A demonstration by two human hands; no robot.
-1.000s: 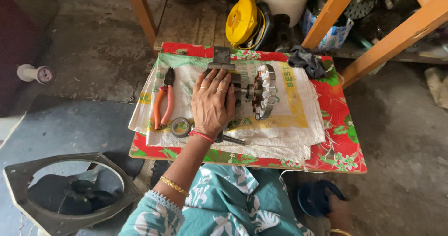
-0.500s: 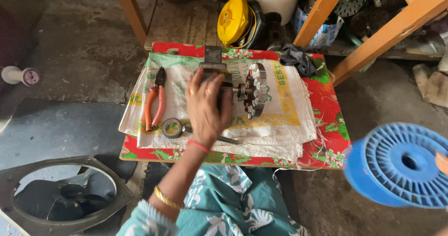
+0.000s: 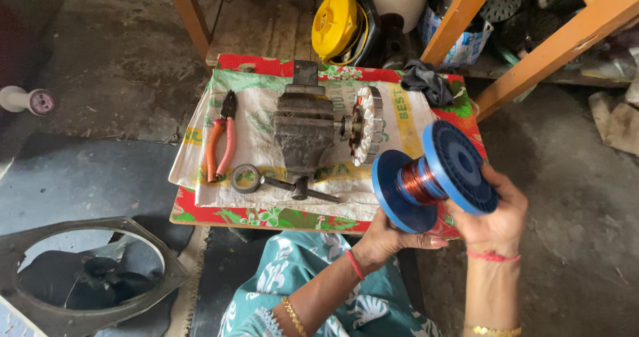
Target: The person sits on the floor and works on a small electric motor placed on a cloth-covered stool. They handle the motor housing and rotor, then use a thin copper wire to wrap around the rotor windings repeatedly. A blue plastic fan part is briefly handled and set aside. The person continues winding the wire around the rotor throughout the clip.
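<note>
I hold a blue plastic spool [image 3: 432, 177] wound with copper wire between both hands, over the low table's near right corner. My left hand [image 3: 386, 238] cups its nearer flange from below. My right hand [image 3: 496, 220] grips the outer flange. On the table a grey bench vise [image 3: 303, 129] clamps a round stator [image 3: 366, 125] with white slots. The vise handle bar [image 3: 293, 186] with a ring end lies in front of it.
Orange-handled pliers [image 3: 219, 142] lie on the white sack [image 3: 253, 120] covering the red floral table [image 3: 266, 216]. A dark rag [image 3: 426, 81] sits at the back right. A yellow tool [image 3: 336, 18], orange wooden legs [image 3: 459, 18] and a fan housing [image 3: 86, 277] surround it.
My left hand has left the vise and stator and come back to the near right corner. My right hand has brought the blue spool in from the right; both hands now hold it.
</note>
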